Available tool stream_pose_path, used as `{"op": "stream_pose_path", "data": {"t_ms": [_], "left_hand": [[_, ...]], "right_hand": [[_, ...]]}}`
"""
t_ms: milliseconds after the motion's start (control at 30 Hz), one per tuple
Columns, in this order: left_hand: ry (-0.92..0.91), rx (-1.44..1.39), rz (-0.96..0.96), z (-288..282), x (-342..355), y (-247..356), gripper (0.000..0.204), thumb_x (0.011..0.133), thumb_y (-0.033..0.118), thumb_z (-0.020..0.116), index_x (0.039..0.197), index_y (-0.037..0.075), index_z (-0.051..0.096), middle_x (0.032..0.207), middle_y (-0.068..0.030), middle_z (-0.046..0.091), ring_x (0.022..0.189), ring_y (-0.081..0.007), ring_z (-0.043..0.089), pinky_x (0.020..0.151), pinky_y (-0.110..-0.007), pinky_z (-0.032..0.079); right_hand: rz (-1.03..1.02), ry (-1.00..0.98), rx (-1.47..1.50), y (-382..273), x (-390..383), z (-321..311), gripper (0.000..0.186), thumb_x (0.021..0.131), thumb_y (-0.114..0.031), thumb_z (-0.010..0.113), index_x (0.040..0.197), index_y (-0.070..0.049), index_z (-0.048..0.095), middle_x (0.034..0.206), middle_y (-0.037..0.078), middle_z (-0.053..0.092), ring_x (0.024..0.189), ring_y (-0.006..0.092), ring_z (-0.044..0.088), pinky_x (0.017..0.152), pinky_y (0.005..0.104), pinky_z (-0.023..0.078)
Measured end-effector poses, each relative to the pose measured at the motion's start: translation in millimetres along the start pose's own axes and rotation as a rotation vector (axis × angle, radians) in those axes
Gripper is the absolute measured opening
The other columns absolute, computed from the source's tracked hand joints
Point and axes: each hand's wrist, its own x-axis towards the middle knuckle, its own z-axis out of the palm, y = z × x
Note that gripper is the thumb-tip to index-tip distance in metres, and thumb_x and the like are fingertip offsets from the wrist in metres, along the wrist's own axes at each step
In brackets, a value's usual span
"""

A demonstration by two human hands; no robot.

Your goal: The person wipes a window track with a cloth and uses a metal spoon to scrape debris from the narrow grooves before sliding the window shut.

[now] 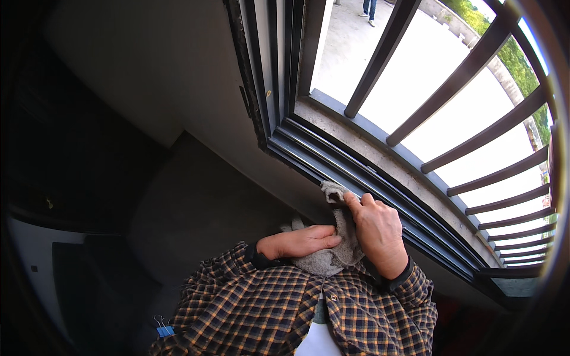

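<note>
A grey cloth hangs bunched between my two hands, its upper end folded over the inner edge of the dark window track. My right hand presses the cloth's upper part against the track, fingers curled and the thumb side towards the cloth. Lower and to the left, my left hand is closed on the hanging part of the cloth, with its fingers pointing right. Part of the cloth lies hidden behind both hands.
Outside the window frame stand dark metal bars in a row. Beyond them a person's legs show on pale ground. A light wall runs left of the window. A blue binder clip sits on my checked shirt.
</note>
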Motion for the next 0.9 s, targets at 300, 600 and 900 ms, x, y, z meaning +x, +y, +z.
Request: {"op": "stream_pose_path", "data": {"t_ms": [300,600,900], "left_hand": [[0.006,-0.037,-0.011,-9.5,-5.5,-9.6,0.038,0.102,0.031,0.048,0.117,-0.003,0.055,0.107,-0.0079,0.061,0.100,-0.0119,0.054,0.091,-0.028,0.045],[0.159,-0.157,0.036,-12.1,-14.4,-24.0,0.035,0.102,0.021,0.048,0.127,-0.003,0.053,0.120,-0.0098,0.061,0.108,-0.0148,0.055,0.098,-0.030,0.043],[0.323,-0.254,0.141,-16.8,-24.9,-19.3,0.044,0.102,0.024,0.049,0.136,-0.003,0.045,0.131,-0.0092,0.054,0.118,-0.0157,0.051,0.102,-0.030,0.039]], "right_hand": [[-0.049,0.116,-0.043,-3.4,6.1,-2.6,0.030,0.081,-0.009,0.059,0.111,-0.006,0.059,0.083,0.010,0.060,0.074,0.0236,0.066,0.058,0.0319,0.054],[-0.019,0.292,-0.068,-41.7,37.3,19.3,0.013,0.079,-0.014,0.061,0.088,-0.005,0.059,0.074,0.007,0.058,0.066,0.0193,0.062,0.051,0.0295,0.052],[-0.096,0.311,0.042,-53.3,66.4,5.0,0.020,0.084,-0.011,0.057,0.101,0.000,0.061,0.081,0.013,0.063,0.072,0.0252,0.067,0.058,0.0328,0.055]]}}
